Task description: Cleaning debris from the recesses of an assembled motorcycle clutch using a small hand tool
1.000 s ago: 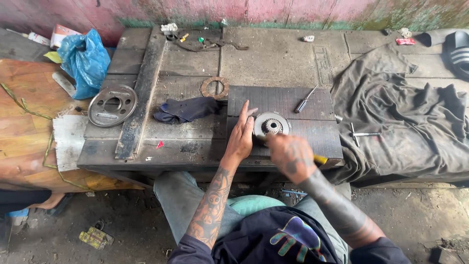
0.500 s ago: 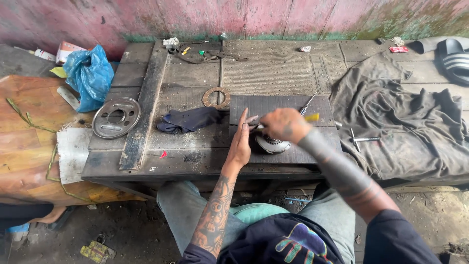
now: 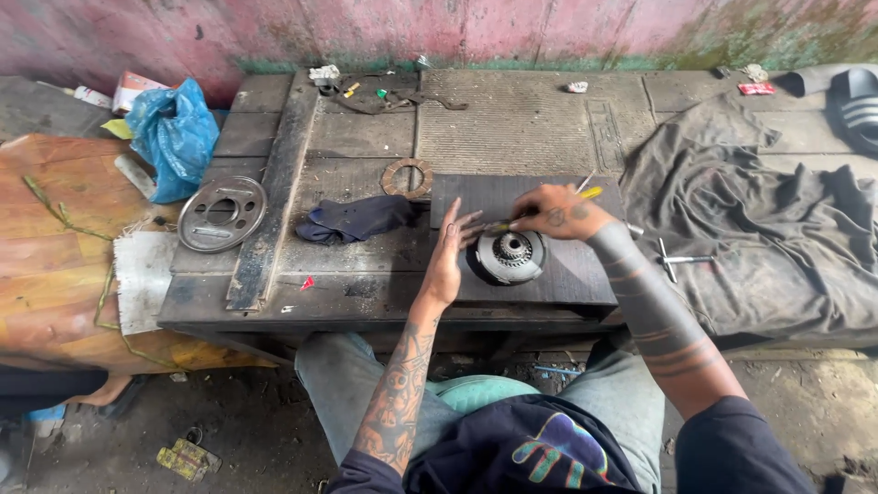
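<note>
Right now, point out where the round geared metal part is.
In the head view, the round geared metal part lies on the dark board, right of centre, between the left hand and right hand.

The right hand (image 3: 556, 212) covers most of the yellow-handled tool (image 3: 585, 194), so its working tip cannot be made out, and the left hand (image 3: 450, 254) hides the near left rim of the round metal part (image 3: 510, 255). The grey cloth (image 3: 759, 220) runs off the right edge, as does the dark sandal (image 3: 855, 101) — only part shows. Small bits along the back of the bench (image 3: 366, 284) are too small to tell.
</note>
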